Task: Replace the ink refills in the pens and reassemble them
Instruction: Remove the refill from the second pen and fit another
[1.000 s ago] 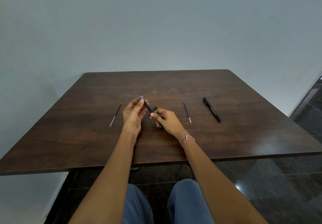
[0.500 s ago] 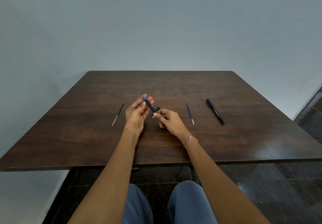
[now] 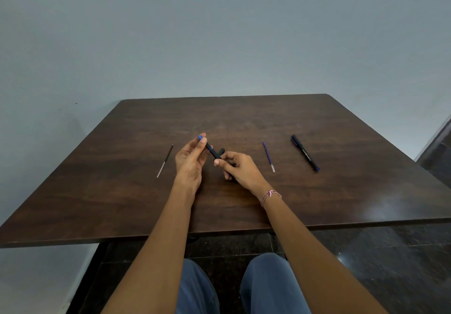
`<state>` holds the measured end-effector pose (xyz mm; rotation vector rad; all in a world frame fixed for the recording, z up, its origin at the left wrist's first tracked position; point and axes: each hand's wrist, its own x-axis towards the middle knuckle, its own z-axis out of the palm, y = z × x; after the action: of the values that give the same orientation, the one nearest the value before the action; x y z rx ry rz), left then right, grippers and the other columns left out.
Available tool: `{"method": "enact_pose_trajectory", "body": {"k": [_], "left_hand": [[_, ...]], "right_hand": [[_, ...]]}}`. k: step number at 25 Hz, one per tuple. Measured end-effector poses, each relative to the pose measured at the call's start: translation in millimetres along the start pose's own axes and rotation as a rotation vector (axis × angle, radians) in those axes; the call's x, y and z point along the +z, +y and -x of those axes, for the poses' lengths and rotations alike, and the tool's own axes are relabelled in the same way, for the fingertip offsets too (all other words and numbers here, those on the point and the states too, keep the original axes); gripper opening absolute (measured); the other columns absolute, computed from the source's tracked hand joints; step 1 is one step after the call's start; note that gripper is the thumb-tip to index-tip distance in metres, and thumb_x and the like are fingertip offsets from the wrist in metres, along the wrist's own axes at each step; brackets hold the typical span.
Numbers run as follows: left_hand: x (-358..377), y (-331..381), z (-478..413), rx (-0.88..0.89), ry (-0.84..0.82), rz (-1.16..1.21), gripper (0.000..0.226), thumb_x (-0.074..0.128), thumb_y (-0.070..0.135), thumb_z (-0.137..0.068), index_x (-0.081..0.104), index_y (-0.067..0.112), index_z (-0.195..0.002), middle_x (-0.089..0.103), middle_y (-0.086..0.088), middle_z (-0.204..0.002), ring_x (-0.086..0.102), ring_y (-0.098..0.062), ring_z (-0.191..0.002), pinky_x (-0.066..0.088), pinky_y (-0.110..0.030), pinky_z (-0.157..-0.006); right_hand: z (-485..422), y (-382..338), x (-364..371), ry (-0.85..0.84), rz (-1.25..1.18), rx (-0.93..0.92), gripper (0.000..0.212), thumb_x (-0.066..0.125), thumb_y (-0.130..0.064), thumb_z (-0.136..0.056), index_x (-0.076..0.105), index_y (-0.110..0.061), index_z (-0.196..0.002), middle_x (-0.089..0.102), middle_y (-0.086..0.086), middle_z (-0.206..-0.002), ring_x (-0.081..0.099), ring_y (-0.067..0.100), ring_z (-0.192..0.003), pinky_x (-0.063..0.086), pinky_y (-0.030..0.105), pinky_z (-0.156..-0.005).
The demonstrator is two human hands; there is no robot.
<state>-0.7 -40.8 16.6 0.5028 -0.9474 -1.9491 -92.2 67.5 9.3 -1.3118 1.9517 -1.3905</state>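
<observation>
The dark wooden worktop (image 3: 244,123) carried a thin dark refill (image 3: 165,161) at left, a purple refill (image 3: 268,156) and a black pen (image 3: 305,153) at right.

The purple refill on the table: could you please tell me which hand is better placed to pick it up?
Probably the right hand: the purple refill lies just to its right, while the left hand is across the held pen. Both hands grip that pen.

Dark brown wood-grain table (image 3: 244,123), black pen (image 3: 305,153) with blue tip, purple refill (image 3: 268,155), pink bracelet (image 3: 270,195)
</observation>
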Motion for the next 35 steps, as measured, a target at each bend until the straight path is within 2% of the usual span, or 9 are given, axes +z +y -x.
{"method": "enact_pose_trajectory", "body": {"k": [2, 5, 11, 15, 18, 20, 24, 30, 35], "left_hand": [[-1.4, -0.2, -1.7, -0.023, -0.055, 0.036, 0.014, 0.055, 0.008, -0.093, 0.068, 0.006, -0.097, 0.075, -0.003, -0.090, 0.071, -0.016, -0.089, 0.056, -0.022, -0.074], [-2.8, 0.1, -1.8, -0.049, -0.132, 0.020, 0.021, 0.047, 0.001, -0.095, 0.066, 0.004, -0.104, 0.075, -0.009, -0.096, 0.071, -0.020, -0.094, 0.057, -0.024, -0.073], [0.0, -0.7, -3.6, -0.017, -0.088, 0.001, 0.014, 0.059, 0.000, -0.089, 0.067, 0.010, -0.093, 0.074, -0.001, -0.079, 0.072, -0.014, -0.079, 0.056, -0.021, -0.067], [1.6, -0.3, -1.3, 0.029, -0.026, -0.069, 0.015, 0.068, 0.002, -0.080, 0.062, 0.015, -0.083, 0.069, 0.008, -0.071, 0.064, -0.007, -0.071, 0.054, -0.019, -0.062], [0.0, -0.1, -2.6, 0.022, -0.047, -0.037, 0.008, 0.067, 0.011, -0.083, 0.066, 0.016, -0.090, 0.071, 0.003, -0.083, 0.067, -0.010, -0.080, 0.056, -0.021, -0.067], [-2.2, 0.2, -3.5, 0.011, -0.091, -0.016, 0.014, 0.060, 0.017, -0.090, 0.068, 0.012, -0.100, 0.074, -0.001, -0.095, 0.070, -0.013, -0.092, 0.056, -0.023, -0.071], [-4.0, -0.3, -2.6, -0.050, -0.174, 0.019, 0.022, 0.048, 0.010, -0.097, 0.063, 0.006, -0.112, 0.074, -0.008, -0.101, 0.070, -0.019, -0.098, 0.057, -0.025, -0.073], [0.6, 0.8, -0.3, -0.037, -0.112, -0.003, 0.015, 0.055, 0.001, -0.092, 0.066, 0.008, -0.100, 0.076, -0.003, -0.084, 0.073, -0.015, -0.083, 0.057, -0.022, -0.068], [-1.6, 0.0, -2.1, 0.008, -0.014, -0.063, 0.012, 0.066, 0.002, -0.084, 0.061, 0.013, -0.083, 0.069, 0.004, -0.068, 0.066, -0.009, -0.065, 0.056, -0.022, -0.064]], "right_hand": [[-2.0, 1.0, -0.6, 0.014, -0.020, 0.004, 0.015, 0.062, -0.030, -0.091, 0.064, -0.015, -0.092, 0.058, -0.004, -0.056, 0.052, 0.004, -0.051, 0.046, 0.017, -0.059], [-2.0, 1.8, 0.1, 0.015, -0.029, 0.002, 0.016, 0.062, -0.030, -0.091, 0.064, -0.014, -0.095, 0.059, -0.005, -0.055, 0.053, 0.003, -0.050, 0.046, 0.016, -0.058], [-3.9, 1.5, -3.2, 0.005, -0.058, 0.011, 0.012, 0.068, -0.030, -0.087, 0.063, -0.019, -0.089, 0.064, -0.004, -0.057, 0.059, 0.006, -0.054, 0.050, 0.019, -0.062], [-1.4, 0.4, -1.5, 0.007, -0.042, 0.014, 0.016, 0.075, -0.028, -0.079, 0.061, -0.021, -0.081, 0.068, -0.003, -0.062, 0.064, 0.007, -0.059, 0.054, 0.024, -0.069], [-2.4, 0.6, -2.7, 0.033, -0.073, 0.005, 0.019, 0.078, -0.027, -0.077, 0.061, -0.018, -0.080, 0.068, -0.002, -0.062, 0.065, 0.006, -0.058, 0.054, 0.021, -0.066], [-3.1, -0.3, -1.5, 0.038, -0.086, 0.005, 0.019, 0.078, -0.026, -0.076, 0.062, -0.017, -0.081, 0.069, -0.001, -0.063, 0.065, 0.007, -0.058, 0.054, 0.020, -0.066], [-0.7, 0.2, -0.6, 0.040, -0.059, 0.031, 0.017, 0.075, -0.028, -0.080, 0.063, -0.018, -0.084, 0.069, -0.002, -0.063, 0.065, 0.005, -0.059, 0.053, 0.017, -0.066], [0.0, -2.3, -1.5, 0.040, -0.034, 0.028, 0.014, 0.068, -0.029, -0.086, 0.060, -0.019, -0.080, 0.067, -0.002, -0.062, 0.063, 0.009, -0.060, 0.053, 0.028, -0.072], [0.7, -2.4, 1.2, 0.029, -0.025, 0.011, 0.017, 0.072, -0.026, -0.083, 0.058, -0.017, -0.082, 0.066, -0.003, -0.063, 0.062, 0.006, -0.058, 0.050, 0.017, -0.066]]}}
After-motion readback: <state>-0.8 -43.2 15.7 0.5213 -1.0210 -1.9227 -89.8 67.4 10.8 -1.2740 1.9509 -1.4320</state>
